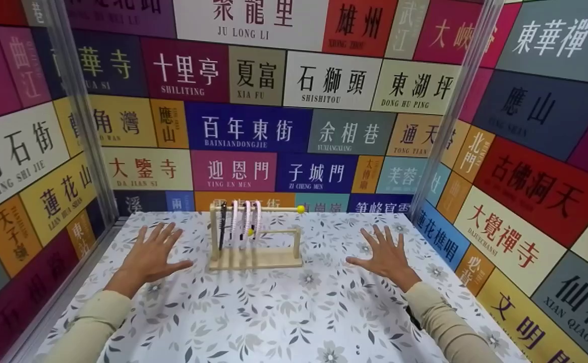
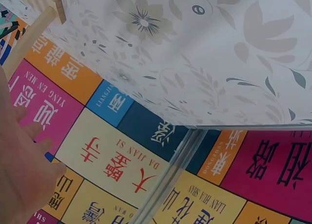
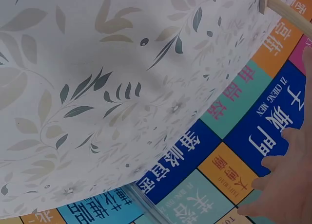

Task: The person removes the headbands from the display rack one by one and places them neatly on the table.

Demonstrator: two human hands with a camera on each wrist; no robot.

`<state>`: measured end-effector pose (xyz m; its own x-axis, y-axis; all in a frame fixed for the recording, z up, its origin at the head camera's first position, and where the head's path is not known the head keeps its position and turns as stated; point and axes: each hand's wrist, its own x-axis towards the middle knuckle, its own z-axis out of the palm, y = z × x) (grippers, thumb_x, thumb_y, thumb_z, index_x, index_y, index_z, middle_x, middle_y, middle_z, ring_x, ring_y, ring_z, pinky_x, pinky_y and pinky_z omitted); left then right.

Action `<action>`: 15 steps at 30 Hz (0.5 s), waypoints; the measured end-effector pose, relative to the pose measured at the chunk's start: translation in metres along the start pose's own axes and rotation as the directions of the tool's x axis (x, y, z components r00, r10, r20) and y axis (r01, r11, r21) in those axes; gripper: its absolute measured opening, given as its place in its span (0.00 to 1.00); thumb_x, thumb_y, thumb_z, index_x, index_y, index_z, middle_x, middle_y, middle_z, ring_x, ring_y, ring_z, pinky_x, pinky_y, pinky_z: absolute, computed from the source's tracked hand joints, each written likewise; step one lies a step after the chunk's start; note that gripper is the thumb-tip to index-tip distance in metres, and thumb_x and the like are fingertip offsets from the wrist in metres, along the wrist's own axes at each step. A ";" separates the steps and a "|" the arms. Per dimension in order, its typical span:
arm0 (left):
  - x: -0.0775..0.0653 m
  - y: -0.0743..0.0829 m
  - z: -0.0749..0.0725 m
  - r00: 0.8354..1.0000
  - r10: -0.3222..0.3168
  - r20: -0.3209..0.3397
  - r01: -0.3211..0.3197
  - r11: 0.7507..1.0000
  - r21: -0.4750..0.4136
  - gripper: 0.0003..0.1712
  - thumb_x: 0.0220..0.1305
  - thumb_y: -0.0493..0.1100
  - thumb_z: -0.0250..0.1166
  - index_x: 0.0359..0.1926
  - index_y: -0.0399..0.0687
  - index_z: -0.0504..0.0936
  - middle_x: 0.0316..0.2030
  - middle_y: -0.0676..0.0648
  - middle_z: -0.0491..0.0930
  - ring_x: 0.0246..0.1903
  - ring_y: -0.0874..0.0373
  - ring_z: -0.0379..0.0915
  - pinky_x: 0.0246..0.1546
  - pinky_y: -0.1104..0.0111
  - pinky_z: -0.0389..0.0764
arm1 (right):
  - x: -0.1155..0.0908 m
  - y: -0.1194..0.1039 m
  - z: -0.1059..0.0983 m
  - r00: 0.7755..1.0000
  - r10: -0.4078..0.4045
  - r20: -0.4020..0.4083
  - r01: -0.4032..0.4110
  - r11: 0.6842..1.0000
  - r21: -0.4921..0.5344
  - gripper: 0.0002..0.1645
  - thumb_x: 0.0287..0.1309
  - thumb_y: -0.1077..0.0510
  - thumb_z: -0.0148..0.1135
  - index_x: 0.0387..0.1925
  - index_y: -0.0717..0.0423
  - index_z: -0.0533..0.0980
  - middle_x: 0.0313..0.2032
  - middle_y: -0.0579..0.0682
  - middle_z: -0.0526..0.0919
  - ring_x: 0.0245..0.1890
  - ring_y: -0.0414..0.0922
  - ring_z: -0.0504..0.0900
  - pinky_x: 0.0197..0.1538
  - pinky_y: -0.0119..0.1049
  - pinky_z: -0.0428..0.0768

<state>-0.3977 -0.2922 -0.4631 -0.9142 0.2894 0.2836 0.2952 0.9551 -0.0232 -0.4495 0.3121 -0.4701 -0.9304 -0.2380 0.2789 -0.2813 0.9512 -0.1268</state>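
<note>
left hand and right hand spreading wide, well apart
between them a wooden rack is carrying pink bands on the floral-printed table; colorful chinese-lettered walls are enclosing it.

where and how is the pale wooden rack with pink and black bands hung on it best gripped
Probably by both ends of its flat, rectangular wooden base, left hand coming from the left, right hand from the right. The base is wide and carries both upright posts, whereas the bands hang on a thin wooden top rod whose yellow-ball end is unsupported, so keep it level.
</note>
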 end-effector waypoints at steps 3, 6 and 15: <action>0.001 0.000 0.000 1.000 -0.005 0.001 0.005 1.000 0.008 0.57 0.66 0.77 0.57 0.79 0.40 0.61 0.78 0.32 0.55 0.77 0.30 0.47 0.74 0.31 0.41 | 0.002 -0.001 -0.001 1.000 -0.003 -0.009 0.003 1.000 0.006 0.63 0.54 0.18 0.61 0.80 0.50 0.59 0.79 0.65 0.53 0.79 0.70 0.46 0.73 0.77 0.38; 0.002 0.001 0.001 1.000 -0.009 -0.002 0.009 1.000 0.009 0.58 0.66 0.79 0.54 0.78 0.39 0.61 0.78 0.32 0.56 0.77 0.30 0.48 0.74 0.31 0.42 | 0.003 -0.003 -0.001 1.000 -0.001 -0.007 0.001 1.000 0.022 0.63 0.56 0.18 0.60 0.80 0.50 0.59 0.79 0.65 0.54 0.78 0.70 0.48 0.73 0.77 0.42; 0.008 0.005 0.005 0.999 -0.028 -0.015 0.028 0.999 -0.042 0.57 0.66 0.76 0.58 0.78 0.38 0.62 0.77 0.32 0.58 0.76 0.29 0.49 0.74 0.31 0.44 | 0.004 -0.010 -0.002 1.000 -0.010 -0.018 0.011 0.998 0.060 0.62 0.57 0.19 0.60 0.80 0.51 0.58 0.78 0.63 0.58 0.76 0.67 0.57 0.72 0.74 0.55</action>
<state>-0.4051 -0.2850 -0.4662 -0.9179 0.2614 0.2985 0.2814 0.9593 0.0251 -0.4501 0.3021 -0.4660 -0.9233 -0.2438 0.2968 -0.3049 0.9351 -0.1805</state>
